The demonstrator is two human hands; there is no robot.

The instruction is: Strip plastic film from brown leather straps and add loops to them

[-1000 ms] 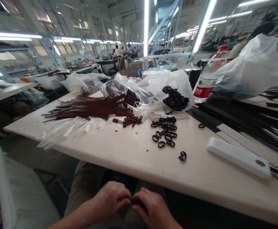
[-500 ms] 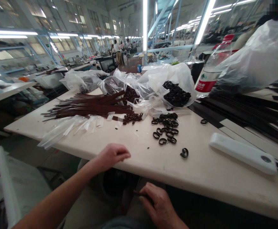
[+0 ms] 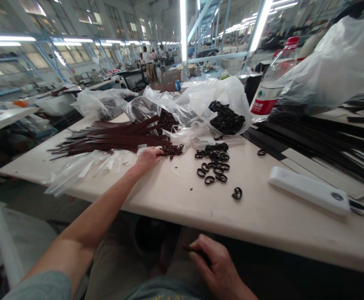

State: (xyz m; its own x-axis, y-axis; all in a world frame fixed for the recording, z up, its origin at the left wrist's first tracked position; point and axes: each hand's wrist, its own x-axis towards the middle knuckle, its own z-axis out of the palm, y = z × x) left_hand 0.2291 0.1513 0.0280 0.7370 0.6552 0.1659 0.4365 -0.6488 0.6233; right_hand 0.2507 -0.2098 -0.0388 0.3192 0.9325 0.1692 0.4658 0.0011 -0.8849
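Observation:
My left hand [image 3: 150,158] reaches out over the table to the near left edge of a small pile of brown loops [image 3: 173,150]. Its fingers are pressed together there, and whatever may be between them is too small to make out. Below the table's front edge, above my lap, my right hand [image 3: 212,259] is closed around a thin dark brown strip [image 3: 187,248], whose end pokes out past the thumb and forefinger. Brown flat strips [image 3: 107,139] lie in a bundle left of the loops. Black loops [image 3: 215,160] are spread to the right of the pile.
Clear plastic bags, one holding black loops [image 3: 227,118], stand along the back of the table [image 3: 169,200]. Further right are a red-capped bottle [image 3: 268,98], a white oblong device [image 3: 308,189] with a cable, and long black strips [image 3: 319,141]. Plastic scraps [image 3: 72,171] lie at left.
My left hand has moved forward from the table's front edge to the brown loops. My right hand stays below the edge with the strip. The view has shifted slightly.

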